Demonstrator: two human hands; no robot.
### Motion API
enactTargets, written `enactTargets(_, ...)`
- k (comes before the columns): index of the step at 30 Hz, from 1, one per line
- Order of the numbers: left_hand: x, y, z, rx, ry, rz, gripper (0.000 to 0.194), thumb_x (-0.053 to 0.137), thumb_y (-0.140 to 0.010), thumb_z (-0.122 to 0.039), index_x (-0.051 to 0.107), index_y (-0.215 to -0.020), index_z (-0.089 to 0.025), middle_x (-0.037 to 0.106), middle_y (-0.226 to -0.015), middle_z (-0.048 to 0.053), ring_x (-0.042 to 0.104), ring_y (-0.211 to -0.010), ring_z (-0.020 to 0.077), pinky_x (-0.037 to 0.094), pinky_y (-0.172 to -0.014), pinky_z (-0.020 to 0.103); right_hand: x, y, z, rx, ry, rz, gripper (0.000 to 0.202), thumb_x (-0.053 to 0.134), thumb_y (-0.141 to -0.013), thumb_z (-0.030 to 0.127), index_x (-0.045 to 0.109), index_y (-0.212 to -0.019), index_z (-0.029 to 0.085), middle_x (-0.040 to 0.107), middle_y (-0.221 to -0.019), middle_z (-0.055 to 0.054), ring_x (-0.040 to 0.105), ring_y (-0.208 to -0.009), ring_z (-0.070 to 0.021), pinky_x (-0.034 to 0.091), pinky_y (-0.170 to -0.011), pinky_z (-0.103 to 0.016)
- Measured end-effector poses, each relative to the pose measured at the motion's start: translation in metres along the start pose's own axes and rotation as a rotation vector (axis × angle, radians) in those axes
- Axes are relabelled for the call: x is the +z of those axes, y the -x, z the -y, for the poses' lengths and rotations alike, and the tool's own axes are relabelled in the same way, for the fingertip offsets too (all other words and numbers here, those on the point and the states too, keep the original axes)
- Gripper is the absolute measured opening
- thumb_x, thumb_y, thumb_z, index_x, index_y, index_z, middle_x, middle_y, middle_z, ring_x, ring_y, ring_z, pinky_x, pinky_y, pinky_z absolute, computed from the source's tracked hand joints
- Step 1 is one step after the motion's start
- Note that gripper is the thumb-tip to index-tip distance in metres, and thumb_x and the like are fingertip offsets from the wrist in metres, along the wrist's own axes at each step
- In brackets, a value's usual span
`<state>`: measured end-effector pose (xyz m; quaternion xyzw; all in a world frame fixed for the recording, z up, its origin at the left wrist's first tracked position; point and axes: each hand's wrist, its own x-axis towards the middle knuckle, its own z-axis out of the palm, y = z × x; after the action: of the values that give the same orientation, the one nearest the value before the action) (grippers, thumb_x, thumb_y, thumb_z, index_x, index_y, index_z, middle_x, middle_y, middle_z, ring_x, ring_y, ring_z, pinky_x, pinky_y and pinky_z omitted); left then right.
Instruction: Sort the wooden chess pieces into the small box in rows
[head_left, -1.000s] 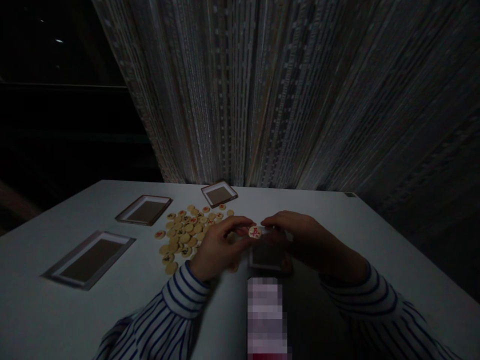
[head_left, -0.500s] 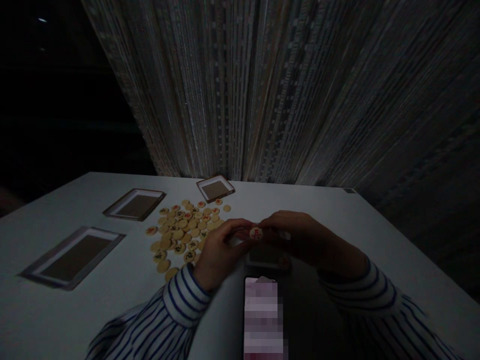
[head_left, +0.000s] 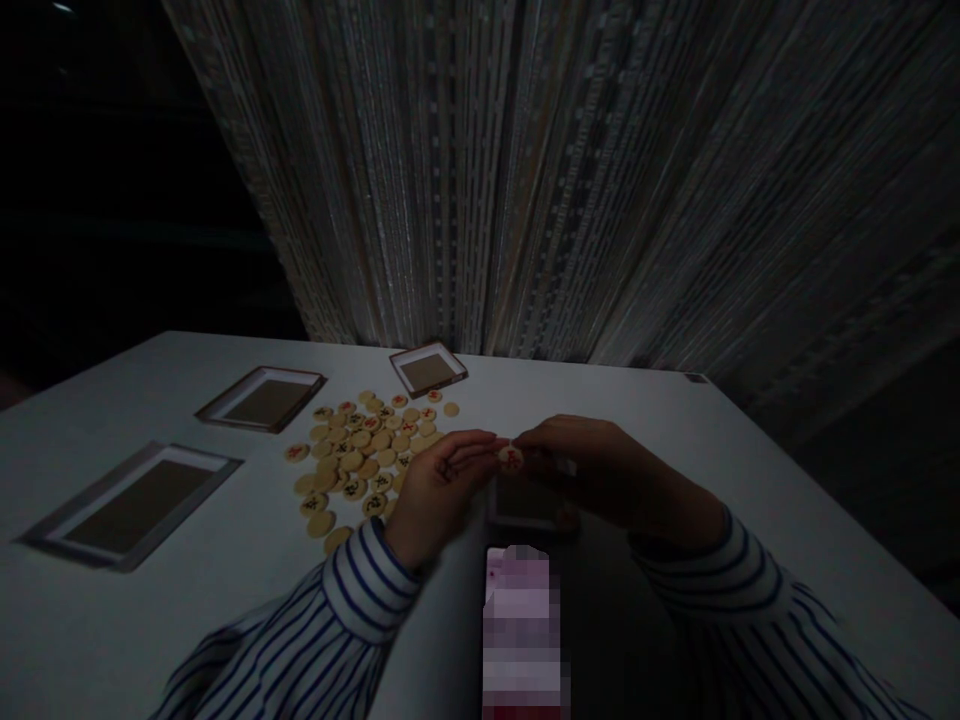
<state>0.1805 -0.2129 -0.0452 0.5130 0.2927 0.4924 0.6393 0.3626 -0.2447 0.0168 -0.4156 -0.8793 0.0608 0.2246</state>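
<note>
A round Chinese chess piece [head_left: 511,458] with a red character stands on edge between the fingertips of my two hands. My left hand [head_left: 435,490] closes on its left side with thumb and fingers. From the right, my right hand [head_left: 607,465] pinches the same piece, its fingers bent downward and partly in shadow. Below the hands sits a dark shallow box [head_left: 517,512], mostly hidden. To the left of my left hand lies a loose heap of wooden Chinese chess pieces [head_left: 351,461], some showing red or black characters, others blank side up.
Three shallow open boxes stand left and behind the heap: a large one [head_left: 225,462], a middle one [head_left: 321,382] and a small one [head_left: 459,379]. A lit phone [head_left: 517,605] lies in front of me on the white table [head_left: 247,620]. A string curtain [head_left: 480,180] hangs beyond the far edge.
The view has shifted slightly, so table items sit a little further left and higher. My left fingers look straighter along the piece, which both hands still hold.
</note>
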Motion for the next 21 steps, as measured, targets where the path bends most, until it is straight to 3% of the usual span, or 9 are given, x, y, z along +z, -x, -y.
enactTargets(15, 0.0004, 0.0010, 0.0001, -0.040, -0.078, -0.028, 0.029, 0.075, -0.058, -0.029, 0.061, -0.079, -0.015, 0.070, -0.076, 0.003, 0.066, -0.073, 0.0161, 0.053, -0.064, 0.026, 0.0089, 0.0010, -0.0026, -0.031, 0.039, -0.013, 0.019, 0.049, -0.087, 0.029, 0.059, -0.097, 0.017, 0.063, -0.081, -0.004, 0.055, -0.071, -0.0116, 0.039, -0.062, -0.024)
enactTargets(21, 0.0014, 0.0033, 0.0036, 0.041, -0.228, -0.035, 0.014, 0.065, -0.069, -0.027, 0.063, -0.079, -0.017, 0.068, -0.074, 0.002, 0.064, -0.072, 0.0154, 0.052, -0.063, 0.026, 0.0088, 0.0012, -0.0028, -0.021, 0.119, 0.028, 0.018, 0.049, -0.086, 0.029, 0.060, -0.093, 0.017, 0.063, -0.078, -0.004, 0.055, -0.068, -0.0116, 0.038, -0.060, -0.023)
